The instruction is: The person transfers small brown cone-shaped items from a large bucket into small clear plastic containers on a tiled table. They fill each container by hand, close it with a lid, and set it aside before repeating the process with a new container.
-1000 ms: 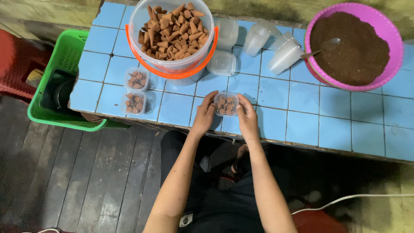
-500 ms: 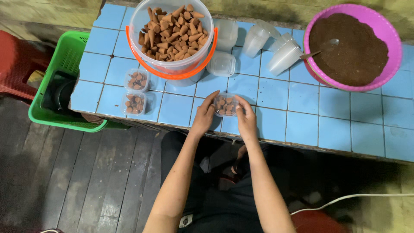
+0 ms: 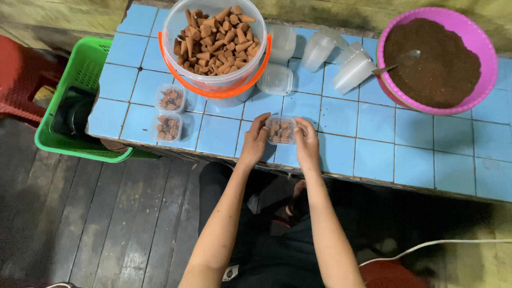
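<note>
A small clear plastic box (image 3: pixel 280 129) filled with brown cones rests on the blue tiled table (image 3: pixel 416 144), near its front edge. My left hand (image 3: pixel 255 140) grips the box's left side and my right hand (image 3: pixel 306 141) grips its right side, thumbs on the lid. Behind the box stands a clear bucket (image 3: pixel 216 45) with an orange handle, full of the same brown cones. Two closed small boxes of cones (image 3: pixel 169 113) lie side by side to the left.
A pink basin of dark brown powder (image 3: pixel 436 61) with a spoon sits at the back right. Empty clear boxes and lids (image 3: pixel 325 53) are piled behind, between bucket and basin. A green basket (image 3: pixel 69 106) stands left of the table, beside a red stool (image 3: pixel 18 85).
Both hands stay on the small box; the fingers have shifted slightly around its lid. Nothing else has moved.
</note>
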